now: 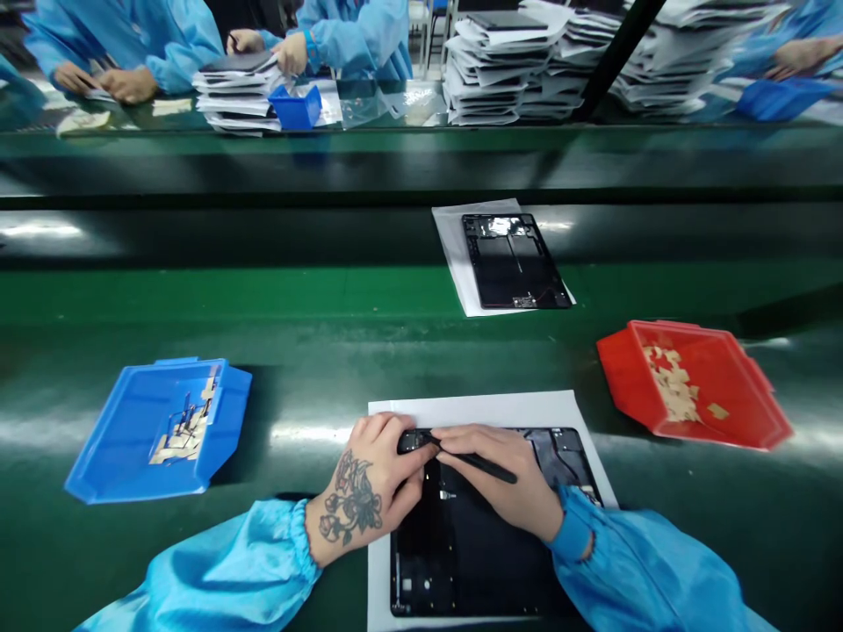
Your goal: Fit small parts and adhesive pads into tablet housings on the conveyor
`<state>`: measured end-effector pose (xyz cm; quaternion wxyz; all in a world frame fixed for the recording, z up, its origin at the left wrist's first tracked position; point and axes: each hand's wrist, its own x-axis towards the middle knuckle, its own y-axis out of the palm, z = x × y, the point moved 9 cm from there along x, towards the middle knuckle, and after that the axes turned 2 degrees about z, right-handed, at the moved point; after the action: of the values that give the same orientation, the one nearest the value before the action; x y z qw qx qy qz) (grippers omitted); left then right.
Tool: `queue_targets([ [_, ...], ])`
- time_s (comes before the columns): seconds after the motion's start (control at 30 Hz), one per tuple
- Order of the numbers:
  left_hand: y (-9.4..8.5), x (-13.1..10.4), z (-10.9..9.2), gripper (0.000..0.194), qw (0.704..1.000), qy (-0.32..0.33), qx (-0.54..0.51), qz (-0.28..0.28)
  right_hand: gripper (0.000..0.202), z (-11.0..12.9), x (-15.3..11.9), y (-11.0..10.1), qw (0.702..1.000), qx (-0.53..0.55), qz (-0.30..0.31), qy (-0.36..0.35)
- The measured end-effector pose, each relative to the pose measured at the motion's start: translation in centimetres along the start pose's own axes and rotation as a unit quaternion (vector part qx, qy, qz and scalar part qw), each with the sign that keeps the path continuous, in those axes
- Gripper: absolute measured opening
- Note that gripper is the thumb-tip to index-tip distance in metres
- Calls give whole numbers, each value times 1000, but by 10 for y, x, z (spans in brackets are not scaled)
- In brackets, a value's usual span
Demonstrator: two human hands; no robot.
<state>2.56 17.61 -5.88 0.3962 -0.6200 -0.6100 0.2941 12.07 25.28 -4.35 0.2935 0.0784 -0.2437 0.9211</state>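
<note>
— Where are my hands?
— Both on the black panel's top edge: left hand curled, pinching a small part; right hand gripping a black stylus against it.
— Progress?
— Part looks unseated; another panel waits beyond.

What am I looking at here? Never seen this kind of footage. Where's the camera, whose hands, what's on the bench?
There is one view, from a camera on a person's head, looking down at their own hands. No robot is involved. The left hand, tattooed, rests on the top edge of a dark tablet-like frame lying on a white sheet. The right hand holds a thin black tool with its tip at that same top edge. On the green bench sit a blue tray at the left, a red tray of small tan pieces at the right, and a second frame farther away. Other people in blue sleeves work at the far side, near paper stacks.
</note>
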Motion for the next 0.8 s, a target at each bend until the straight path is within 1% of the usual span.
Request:
queue_targets([
  [0.17, -2, 0, 0, 31, 1000, 8, -8, -16, 11, 0, 0, 8, 999, -21, 34, -20],
  [0.23, -3, -1, 2, 31, 999, 10, -29, -16, 10, -2, 1, 7, 999, -9, 29, -9],
  [0.27, -5, -1, 3, 31, 998, 9, -52, -17, 9, -5, 2, 5, 1000, 6, 20, 8],
  [0.33, -10, -1, 9, 29, 993, -3, -116, -32, 6, -14, 3, -6, 997, 42, -21, 58],
  [0.4, -17, 2, 18, 27, 985, -21, -157, -74, 6, -19, 3, -24, 990, 54, -82, 100],
  [0.47, -20, 10, 24, 23, 986, -34, -131, -99, 8, -14, 0, -40, 983, 45, -138, 108],
  [0.5, -18, 15, 24, 23, 991, -37, -89, -94, 8, -9, -1, -43, 982, 42, -152, 102],
  [0.53, -13, 22, 24, 27, 996, -39, -38, -76, 7, -2, -2, -44, 983, 40, -154, 93],
  [0.6, 0, 35, 22, 30, 998, -36, 47, -27, 5, 16, -5, -34, 989, 42, -129, 66],
  [0.67, 9, 44, 19, 21, 995, -28, 91, -1, 7, 36, -11, -17, 995, 40, -85, 27],
  [0.73, 11, 50, 17, 18, 994, -19, 107, 1, 12, 54, -22, 0, 998, 33, -43, -16],
  [0.8, 4, 54, 20, 14, 992, -19, 127, -5, 20, 62, -35, 14, 999, 20, -7, -44],
])
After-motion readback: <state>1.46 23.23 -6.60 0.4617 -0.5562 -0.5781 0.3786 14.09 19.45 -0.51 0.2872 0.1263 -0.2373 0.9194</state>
